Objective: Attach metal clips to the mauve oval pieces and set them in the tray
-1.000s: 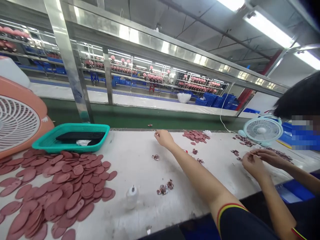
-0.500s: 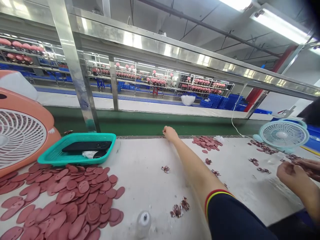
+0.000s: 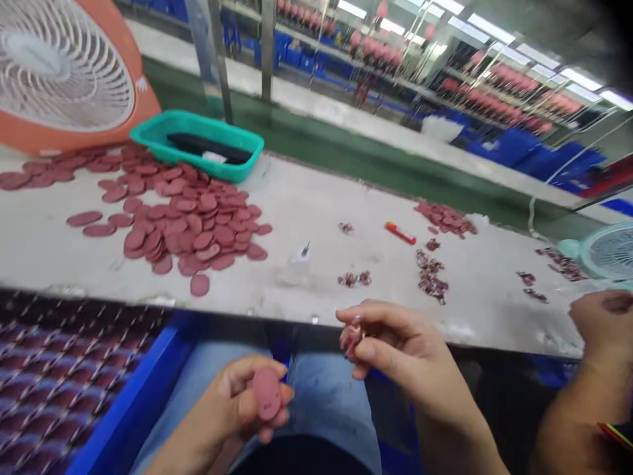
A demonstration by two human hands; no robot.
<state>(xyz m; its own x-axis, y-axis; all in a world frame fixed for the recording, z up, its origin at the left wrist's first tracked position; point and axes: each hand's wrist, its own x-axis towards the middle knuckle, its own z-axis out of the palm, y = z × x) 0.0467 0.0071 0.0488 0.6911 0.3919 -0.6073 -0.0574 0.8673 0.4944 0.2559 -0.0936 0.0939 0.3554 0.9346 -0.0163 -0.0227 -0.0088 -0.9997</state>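
Note:
My left hand [image 3: 247, 399] is closed on a flat, dusky-pink oval piece [image 3: 267, 394] with small marks near its lower end. To its right, my right hand [image 3: 395, 336] pinches a small cluster of shiny reddish-brown pieces [image 3: 351, 337] between thumb and fingers; their exact kind is too small to make out. Both hands are apart, over my lap, just in front of the table edge. Similar small clusters [image 3: 353, 278] lie on the table beyond my right hand. A large pile of pink oval pieces [image 3: 198, 224] spreads over the table at the left.
A blue crate [image 3: 133, 396] at lower left holds rows of pink pieces. On the table are a green basket [image 3: 237, 173], a small clear bottle [image 3: 297, 260] and a red marker [image 3: 400, 233]. An orange fan [image 3: 143, 109] stands left. A co-worker's hand [image 3: 601, 323] is at right.
My right arm, stretched out to the table's far edge before, has come back over my lap. My left hand has come into view with a pink oval piece. The view has tilted down.

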